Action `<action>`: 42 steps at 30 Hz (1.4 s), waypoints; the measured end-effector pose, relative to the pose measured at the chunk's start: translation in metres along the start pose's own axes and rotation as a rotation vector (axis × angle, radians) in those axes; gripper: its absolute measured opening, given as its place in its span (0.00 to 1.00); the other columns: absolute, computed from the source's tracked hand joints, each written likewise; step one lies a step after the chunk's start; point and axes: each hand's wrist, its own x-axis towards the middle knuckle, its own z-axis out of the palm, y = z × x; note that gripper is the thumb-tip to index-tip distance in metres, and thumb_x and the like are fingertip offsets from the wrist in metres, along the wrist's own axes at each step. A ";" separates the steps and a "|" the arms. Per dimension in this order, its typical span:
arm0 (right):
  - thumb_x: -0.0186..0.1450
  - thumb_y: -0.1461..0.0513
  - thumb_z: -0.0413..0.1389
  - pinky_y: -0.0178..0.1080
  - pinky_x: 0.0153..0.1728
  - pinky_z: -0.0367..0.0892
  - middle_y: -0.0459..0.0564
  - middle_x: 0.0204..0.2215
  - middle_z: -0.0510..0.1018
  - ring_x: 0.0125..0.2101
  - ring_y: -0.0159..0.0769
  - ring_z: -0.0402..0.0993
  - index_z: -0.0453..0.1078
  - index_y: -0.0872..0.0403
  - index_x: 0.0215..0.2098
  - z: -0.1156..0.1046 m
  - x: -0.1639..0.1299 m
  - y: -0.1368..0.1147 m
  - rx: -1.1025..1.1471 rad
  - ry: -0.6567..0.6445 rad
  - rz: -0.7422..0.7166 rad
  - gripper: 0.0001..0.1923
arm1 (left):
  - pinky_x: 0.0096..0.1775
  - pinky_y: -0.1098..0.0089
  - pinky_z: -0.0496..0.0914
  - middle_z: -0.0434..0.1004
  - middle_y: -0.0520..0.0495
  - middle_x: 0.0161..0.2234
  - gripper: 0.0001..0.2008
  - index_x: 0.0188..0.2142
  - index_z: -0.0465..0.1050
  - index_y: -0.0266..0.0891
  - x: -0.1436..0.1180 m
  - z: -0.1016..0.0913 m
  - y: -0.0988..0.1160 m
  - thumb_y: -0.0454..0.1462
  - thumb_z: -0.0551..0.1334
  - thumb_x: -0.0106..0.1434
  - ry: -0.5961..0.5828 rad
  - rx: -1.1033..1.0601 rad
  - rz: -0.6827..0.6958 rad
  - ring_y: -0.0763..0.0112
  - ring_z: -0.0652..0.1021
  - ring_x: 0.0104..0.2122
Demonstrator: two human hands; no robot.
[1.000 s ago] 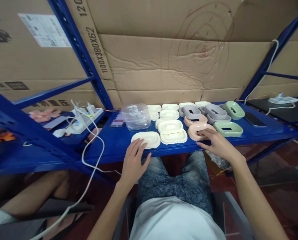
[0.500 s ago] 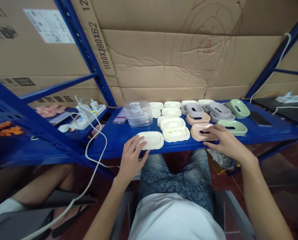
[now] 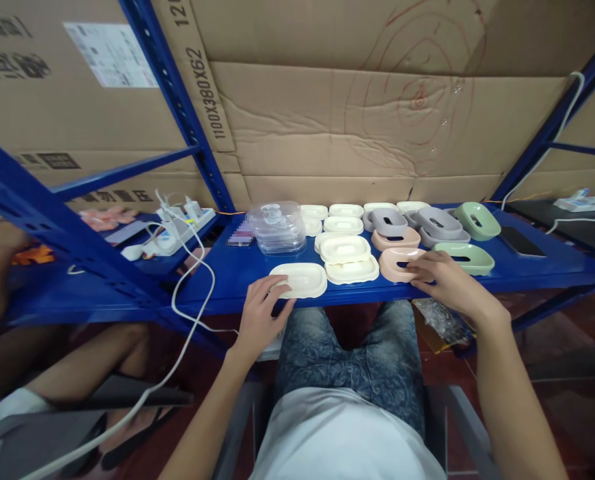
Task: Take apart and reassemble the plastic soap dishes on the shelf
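My left hand (image 3: 261, 313) rests at the front edge of the blue shelf (image 3: 237, 277), its fingers touching the near rim of a cream soap-dish tray (image 3: 301, 279). My right hand (image 3: 444, 282) lies on a pink soap dish (image 3: 396, 263) at the shelf's front, fingers over its slot and near side. Behind stand more cream trays (image 3: 346, 251), a second pink dish (image 3: 395, 239), grey dishes (image 3: 434, 220) and green dishes (image 3: 464, 256). Whether either hand grips its dish is unclear.
A clear plastic lidded box (image 3: 276, 228) stands left of the trays. A power strip (image 3: 177, 230) with white cables (image 3: 190, 287) sits at the shelf's left. A black phone (image 3: 518, 241) lies at the right. Cardboard boxes form the back wall. Another person's leg (image 3: 84, 363) is at my left.
My left hand has slid slightly back toward the shelf edge, fingertips still at the cream tray. My right hand has shifted further onto the pink dish. The view has drifted a little.
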 end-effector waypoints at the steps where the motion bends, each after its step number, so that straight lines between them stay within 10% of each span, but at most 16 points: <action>1: 0.73 0.59 0.58 0.58 0.59 0.73 0.58 0.57 0.85 0.57 0.58 0.80 0.83 0.52 0.55 0.001 0.000 0.000 -0.007 -0.002 -0.009 0.17 | 0.56 0.51 0.73 0.83 0.38 0.55 0.07 0.50 0.75 0.42 0.000 0.000 0.000 0.32 0.67 0.74 0.010 -0.007 -0.001 0.51 0.81 0.56; 10: 0.74 0.58 0.60 0.57 0.56 0.72 0.59 0.51 0.86 0.53 0.57 0.78 0.83 0.53 0.56 -0.001 0.000 -0.008 -0.039 0.067 -0.024 0.16 | 0.56 0.52 0.75 0.84 0.39 0.53 0.06 0.49 0.74 0.42 0.006 0.000 0.001 0.32 0.64 0.75 0.113 -0.047 -0.081 0.54 0.82 0.54; 18: 0.74 0.55 0.64 0.66 0.69 0.65 0.53 0.57 0.85 0.65 0.58 0.69 0.83 0.45 0.57 -0.027 0.001 -0.074 0.165 0.173 -0.200 0.15 | 0.55 0.55 0.74 0.84 0.41 0.53 0.05 0.49 0.75 0.43 0.063 -0.013 0.030 0.33 0.64 0.76 0.217 -0.114 -0.044 0.57 0.83 0.52; 30: 0.76 0.60 0.63 0.66 0.68 0.70 0.57 0.56 0.84 0.63 0.56 0.73 0.84 0.48 0.54 -0.005 0.019 -0.107 0.220 0.192 -0.374 0.11 | 0.54 0.58 0.75 0.76 0.42 0.51 0.07 0.48 0.75 0.42 0.095 0.003 0.084 0.31 0.63 0.73 0.005 -0.459 0.001 0.59 0.79 0.51; 42: 0.74 0.63 0.65 0.62 0.68 0.73 0.53 0.51 0.86 0.64 0.52 0.76 0.83 0.48 0.52 0.035 0.037 -0.105 0.288 0.483 -0.461 0.10 | 0.64 0.47 0.71 0.75 0.38 0.61 0.27 0.61 0.71 0.44 0.088 0.014 0.065 0.39 0.76 0.67 -0.171 -0.336 0.024 0.49 0.73 0.62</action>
